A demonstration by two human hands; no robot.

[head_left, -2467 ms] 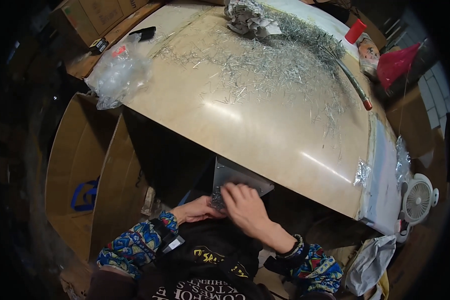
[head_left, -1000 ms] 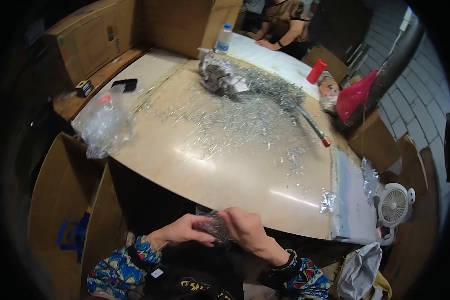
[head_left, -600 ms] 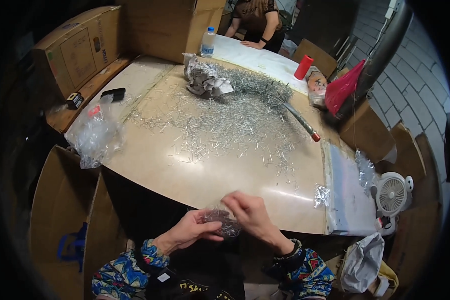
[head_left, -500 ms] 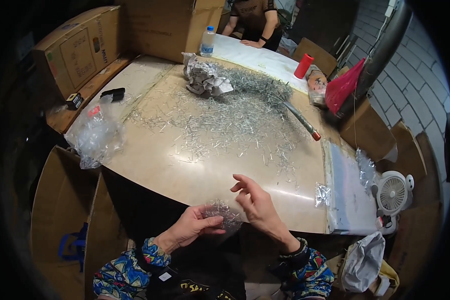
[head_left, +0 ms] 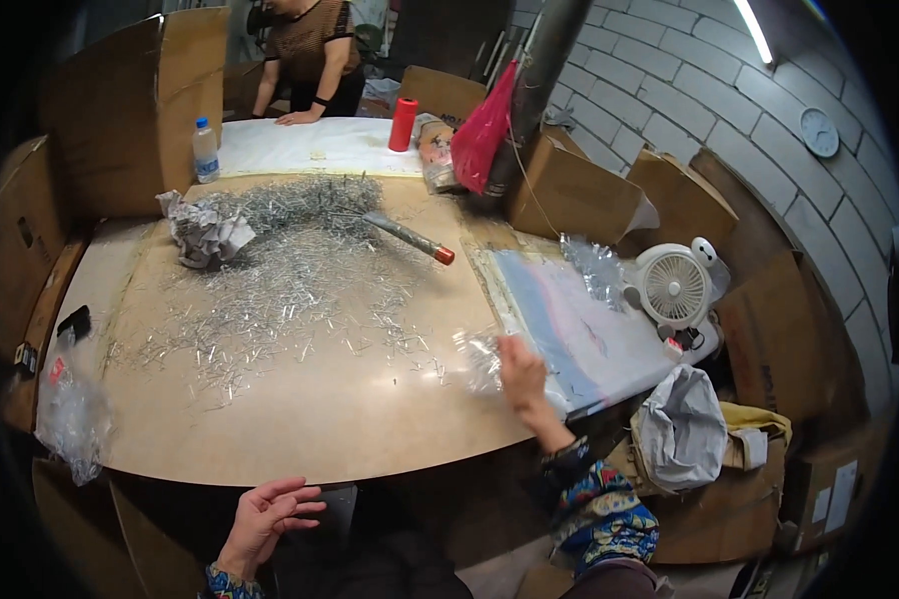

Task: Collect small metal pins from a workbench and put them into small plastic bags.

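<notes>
Dark capital letters stand on the brown carton [head_left: 445,92] behind the pink bag [head_left: 485,130], partly cut off by it. A few more run sideways up the tall cardboard [head_left: 777,334] at the right, near the fan [head_left: 674,287]. White paper labels [head_left: 841,495] stick to the low box [head_left: 819,507] at the lower right; their print is too small to read. The water bottle [head_left: 206,155] wears a blue-and-white label, also too small to make out. Dark marks show on the printed orange bag [head_left: 436,152], and a red patch on the clear plastic bag [head_left: 75,424]; neither is legible. The pale wall clock [head_left: 819,132] has indistinct figures.
</notes>
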